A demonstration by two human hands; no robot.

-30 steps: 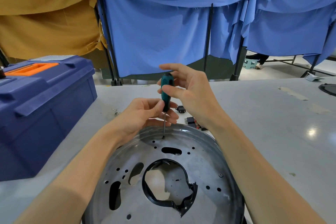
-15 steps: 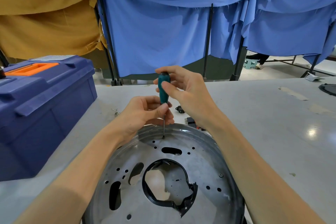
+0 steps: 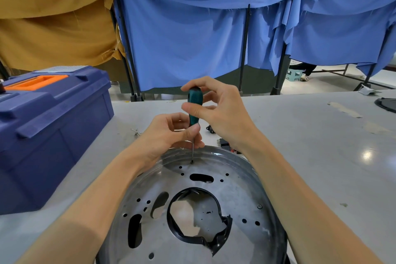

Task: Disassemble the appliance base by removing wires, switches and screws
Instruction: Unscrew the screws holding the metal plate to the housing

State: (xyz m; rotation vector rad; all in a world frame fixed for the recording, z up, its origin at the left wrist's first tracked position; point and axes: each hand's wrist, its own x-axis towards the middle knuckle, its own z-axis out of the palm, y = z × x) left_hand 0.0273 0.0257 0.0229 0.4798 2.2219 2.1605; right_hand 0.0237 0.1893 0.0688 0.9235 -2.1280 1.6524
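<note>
Working a screw (image 3: 192, 162) at the far rim of the appliance base (image 3: 237, 191), which lies at the desk's (image 3: 321, 146) near edge, I pinch the screwdriver (image 3: 195, 100) handle in my right hand (image 3: 225, 113) while my left hand (image 3: 167, 133) pinches its lower end. The next move, I judge, needs downward pressure and turning. The tip seems seated, though it is too small to confirm; the base's near side is cut off.

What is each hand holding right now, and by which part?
Both hold the screwdriver: the right hand pinches the top of its teal handle, and the left hand grips where handle meets shaft. Its tip sits on the metal base.
</note>
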